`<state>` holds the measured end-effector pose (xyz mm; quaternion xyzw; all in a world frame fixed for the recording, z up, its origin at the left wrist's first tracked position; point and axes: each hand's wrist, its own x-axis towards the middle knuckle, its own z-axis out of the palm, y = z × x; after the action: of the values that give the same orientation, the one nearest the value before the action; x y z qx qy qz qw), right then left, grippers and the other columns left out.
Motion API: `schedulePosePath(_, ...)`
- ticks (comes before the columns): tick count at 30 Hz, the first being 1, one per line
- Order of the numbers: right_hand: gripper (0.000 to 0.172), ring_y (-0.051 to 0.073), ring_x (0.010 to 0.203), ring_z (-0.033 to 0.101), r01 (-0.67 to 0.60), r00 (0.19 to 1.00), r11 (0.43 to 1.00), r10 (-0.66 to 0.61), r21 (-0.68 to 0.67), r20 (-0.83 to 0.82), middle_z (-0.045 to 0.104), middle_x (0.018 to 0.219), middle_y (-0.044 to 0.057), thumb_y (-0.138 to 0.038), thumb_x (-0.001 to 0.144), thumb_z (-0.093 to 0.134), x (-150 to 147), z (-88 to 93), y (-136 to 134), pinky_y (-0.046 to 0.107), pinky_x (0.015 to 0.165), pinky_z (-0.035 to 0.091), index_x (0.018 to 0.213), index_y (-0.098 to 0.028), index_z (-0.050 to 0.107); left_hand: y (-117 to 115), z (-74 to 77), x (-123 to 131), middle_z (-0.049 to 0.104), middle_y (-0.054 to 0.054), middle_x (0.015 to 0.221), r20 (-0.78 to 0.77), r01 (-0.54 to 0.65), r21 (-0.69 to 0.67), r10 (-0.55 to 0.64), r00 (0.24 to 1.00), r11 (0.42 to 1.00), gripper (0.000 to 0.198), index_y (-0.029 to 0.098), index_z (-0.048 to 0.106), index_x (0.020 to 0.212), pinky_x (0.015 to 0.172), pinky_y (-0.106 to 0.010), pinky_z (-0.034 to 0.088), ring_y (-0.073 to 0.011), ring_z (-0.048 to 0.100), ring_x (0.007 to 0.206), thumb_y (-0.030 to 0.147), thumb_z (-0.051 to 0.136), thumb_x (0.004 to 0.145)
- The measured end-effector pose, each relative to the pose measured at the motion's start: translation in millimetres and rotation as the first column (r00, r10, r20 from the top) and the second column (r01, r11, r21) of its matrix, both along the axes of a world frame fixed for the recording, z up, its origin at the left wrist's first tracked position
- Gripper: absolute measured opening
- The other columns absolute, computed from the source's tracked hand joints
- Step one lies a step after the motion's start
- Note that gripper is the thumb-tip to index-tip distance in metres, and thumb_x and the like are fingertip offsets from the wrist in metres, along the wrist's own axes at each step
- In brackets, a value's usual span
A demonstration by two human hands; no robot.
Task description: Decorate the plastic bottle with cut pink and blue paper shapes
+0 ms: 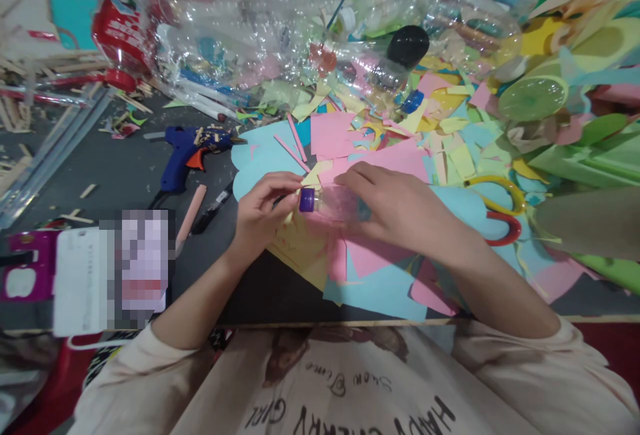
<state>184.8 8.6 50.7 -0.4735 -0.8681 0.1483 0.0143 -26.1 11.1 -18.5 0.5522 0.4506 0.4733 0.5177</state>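
Observation:
A small clear plastic bottle (337,203) with a purple cap (307,200) lies on its side above pink and yellow paper, cap to the left. My right hand (395,205) is wrapped over the bottle's body from the right. Close beside the cap, my left hand (265,212) has its thumb and fingers pinched together. Something dark shows between them, too hidden to name. A pale yellow paper piece (320,172) lies just beyond the left fingertips. Pink paper (380,252) and light blue paper (375,296) are spread beneath both hands.
A blue glue gun (183,155), a black cutter knife (213,210) and a pink stick (192,218) lie to the left. Scissors (500,202) with yellow and red handles lie at right. Clear plastic bottles (225,22) and paper scraps crowd the back.

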Motion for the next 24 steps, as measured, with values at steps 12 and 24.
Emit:
schedulePosePath(12, 0.03, 0.024, 0.083, 0.06, -0.076, 0.997, 0.995, 0.076, -0.068, -0.005, 0.066, 0.101, 0.012, -0.036, 0.082, 0.065, -1.0, 3.5, -0.2, 0.029, 0.057, 0.031, 0.104, -0.015, 0.061, 3.7, -5.1, -2.6, 0.065, -0.003, 0.074, 0.069, 0.067, -0.011, -0.066, 0.995, 0.998, 0.019, 0.02, 0.071, 0.073, 0.066, -0.025, 0.049, -0.0129, 0.061, 0.072, 0.039, 0.075, 0.075)
schedulePosePath(24, 0.031, 0.023, 0.082, 0.061, -0.097, 0.995, 0.993, 0.096, -0.073, -0.017, 0.066, 0.101, 0.011, -0.037, 0.084, 0.062, 0.4, 5.1, -0.9, 0.028, 0.056, 0.029, 0.107, -0.016, 0.06, 2.4, -1.5, -4.0, 0.063, -0.002, 0.073, 0.042, 0.125, 0.086, -0.129, 0.991, 0.988, 0.018, 0.02, 0.067, 0.073, 0.068, -0.027, 0.047, -0.0124, 0.058, 0.07, 0.035, 0.069, 0.081)
